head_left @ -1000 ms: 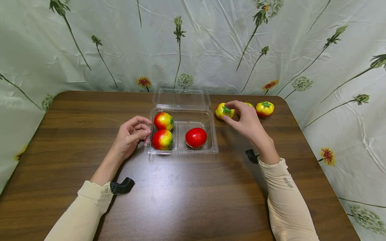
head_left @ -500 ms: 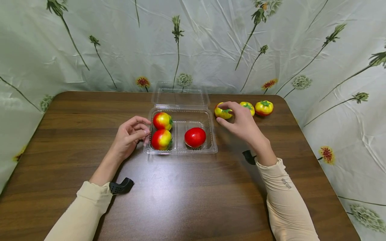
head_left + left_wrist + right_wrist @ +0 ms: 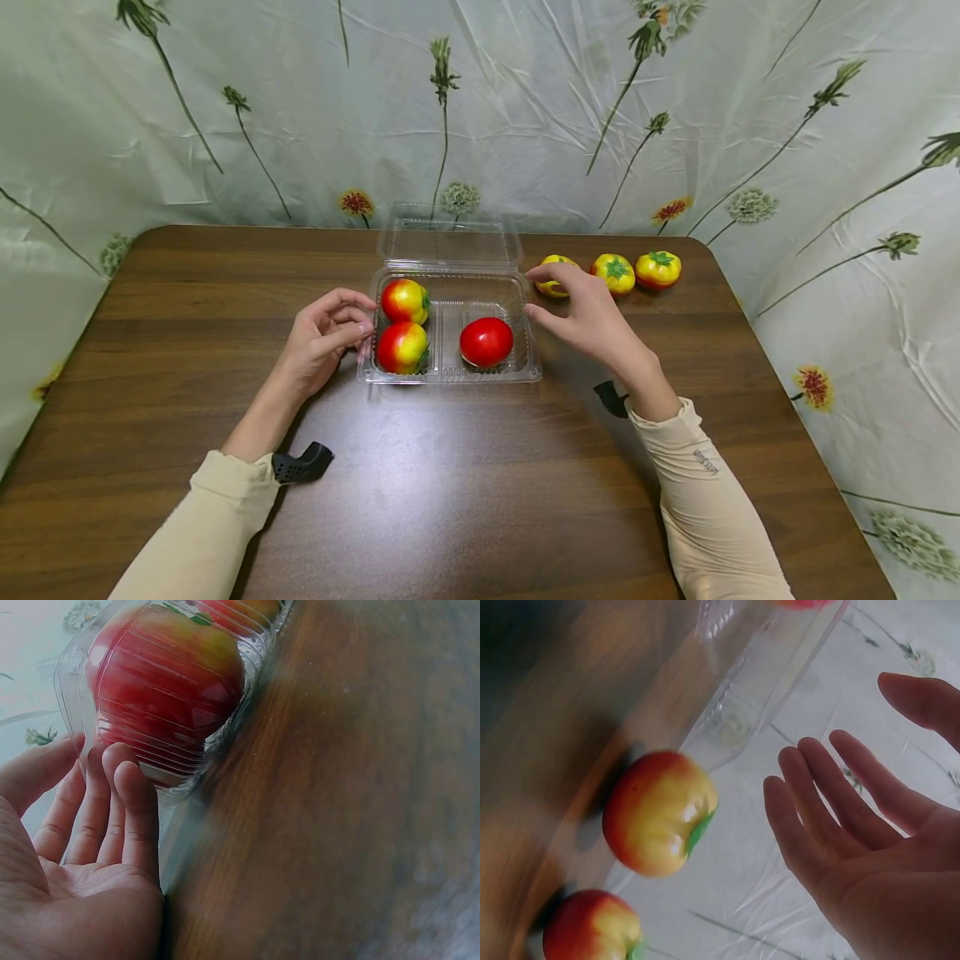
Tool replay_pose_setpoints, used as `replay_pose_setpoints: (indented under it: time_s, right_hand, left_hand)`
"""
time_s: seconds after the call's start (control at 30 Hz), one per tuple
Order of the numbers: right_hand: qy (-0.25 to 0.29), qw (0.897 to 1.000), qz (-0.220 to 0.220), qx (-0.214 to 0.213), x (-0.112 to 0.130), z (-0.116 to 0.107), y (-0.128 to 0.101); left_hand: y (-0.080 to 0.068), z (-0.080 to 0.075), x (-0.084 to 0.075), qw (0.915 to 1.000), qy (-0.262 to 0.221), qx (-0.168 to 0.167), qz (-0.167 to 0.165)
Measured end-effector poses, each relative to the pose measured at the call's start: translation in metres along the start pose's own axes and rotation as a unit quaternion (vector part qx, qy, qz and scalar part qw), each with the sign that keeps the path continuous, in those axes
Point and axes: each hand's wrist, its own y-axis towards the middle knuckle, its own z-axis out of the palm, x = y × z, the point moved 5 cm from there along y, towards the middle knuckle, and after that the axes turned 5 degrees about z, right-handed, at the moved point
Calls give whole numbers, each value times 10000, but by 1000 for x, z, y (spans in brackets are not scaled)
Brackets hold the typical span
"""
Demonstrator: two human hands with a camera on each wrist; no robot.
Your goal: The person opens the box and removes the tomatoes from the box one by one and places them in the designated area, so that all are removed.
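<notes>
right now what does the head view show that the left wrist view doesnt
Only the head view shows the right hand, open with nothing in it, beside the clear box; three loose tomatoes in a row on the table; the raised lid; a red tomato in the box's right half; and the flowered cloth behind.

Only the left wrist view shows, close up, the left fingertips touching the box's ribbed corner.

Both show the left hand, the box, the tomatoes in its left side and the table.
</notes>
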Motion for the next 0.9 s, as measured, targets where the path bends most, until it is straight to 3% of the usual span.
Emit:
replay_pose_setpoints:
  time_s: [0.37, 0.9]
  right_hand:
    - [279, 9980, -401, 396, 19, 17, -3]
    - [-122, 9884, -924, 1195, 38, 48, -8]
  left_hand:
    - [1, 1, -1, 9999, -117, 91, 75]
    - [0, 1, -2, 10000, 20, 68, -2]
